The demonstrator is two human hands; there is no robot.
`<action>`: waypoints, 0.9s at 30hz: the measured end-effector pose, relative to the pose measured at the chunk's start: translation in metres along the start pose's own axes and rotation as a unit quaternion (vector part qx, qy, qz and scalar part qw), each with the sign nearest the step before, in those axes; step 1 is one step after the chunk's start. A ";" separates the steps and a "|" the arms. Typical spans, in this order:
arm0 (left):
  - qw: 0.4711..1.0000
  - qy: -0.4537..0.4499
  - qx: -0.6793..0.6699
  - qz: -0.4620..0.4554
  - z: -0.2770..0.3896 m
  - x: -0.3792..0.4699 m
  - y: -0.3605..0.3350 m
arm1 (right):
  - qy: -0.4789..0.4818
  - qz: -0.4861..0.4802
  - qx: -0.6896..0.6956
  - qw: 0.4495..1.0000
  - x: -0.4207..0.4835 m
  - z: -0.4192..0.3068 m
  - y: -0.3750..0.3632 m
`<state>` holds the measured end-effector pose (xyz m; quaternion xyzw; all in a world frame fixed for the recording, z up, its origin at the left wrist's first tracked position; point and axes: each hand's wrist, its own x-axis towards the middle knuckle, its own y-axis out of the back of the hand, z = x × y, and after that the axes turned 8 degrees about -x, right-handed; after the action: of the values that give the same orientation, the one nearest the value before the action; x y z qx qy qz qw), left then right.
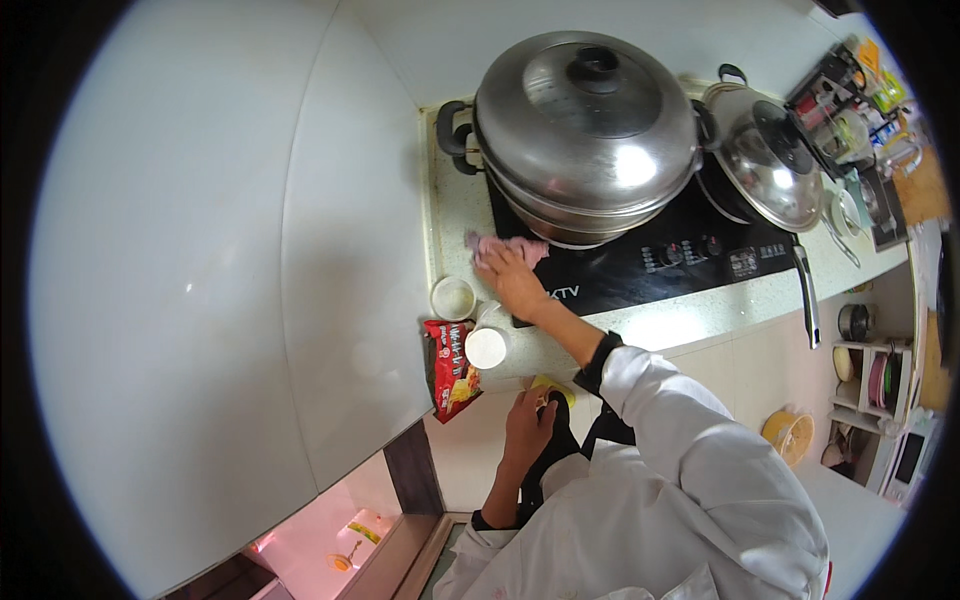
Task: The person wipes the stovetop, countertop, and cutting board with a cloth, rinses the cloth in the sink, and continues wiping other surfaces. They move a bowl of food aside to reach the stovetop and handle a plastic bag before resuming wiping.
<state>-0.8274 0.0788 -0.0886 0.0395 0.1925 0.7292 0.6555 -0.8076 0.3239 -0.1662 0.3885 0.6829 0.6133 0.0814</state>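
My right hand (516, 283) presses down on a pink cloth (529, 249), fingers spread over it. The cloth lies bunched on the pale countertop by the left edge of a black glass cooktop (607, 277). Close to that hand stand an open white tub (453, 298) and a container with a white lid (486, 348). A red printed food packet (453, 371) lies beside them against the left wall. My left hand (529, 424) hangs below the counter's front edge, its fingers loosely bent and apart, with nothing visible in it.
A large steel steamer pot (585, 142) with a domed lid covers the left burner. To its right sits a lidded wok (772, 180), its long handle (806, 292) reaching past the counter edge. Farther right are a white bowl (844, 212) and a yellow basket (788, 436) lower down.
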 end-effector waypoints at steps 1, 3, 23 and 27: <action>1.000 -0.017 -0.001 -0.008 0.002 0.001 -0.001 | -0.001 -0.010 0.021 1.000 -0.017 -0.004 0.009; 0.999 -0.038 -0.033 -0.021 0.006 0.005 -0.001 | -0.031 -0.038 0.009 0.999 -0.054 -0.005 0.030; 0.995 -0.026 0.095 0.016 0.023 0.099 -0.044 | -0.136 -0.052 -0.085 0.986 -0.121 0.075 0.088; 0.993 -0.015 0.116 0.031 0.013 0.105 -0.058 | -0.192 -0.027 -0.122 0.973 -0.150 0.091 0.104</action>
<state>-0.7838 0.1876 -0.1166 0.1318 0.2649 0.7210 0.6265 -0.6063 0.2941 -0.1486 0.4675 0.5845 0.6039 0.2742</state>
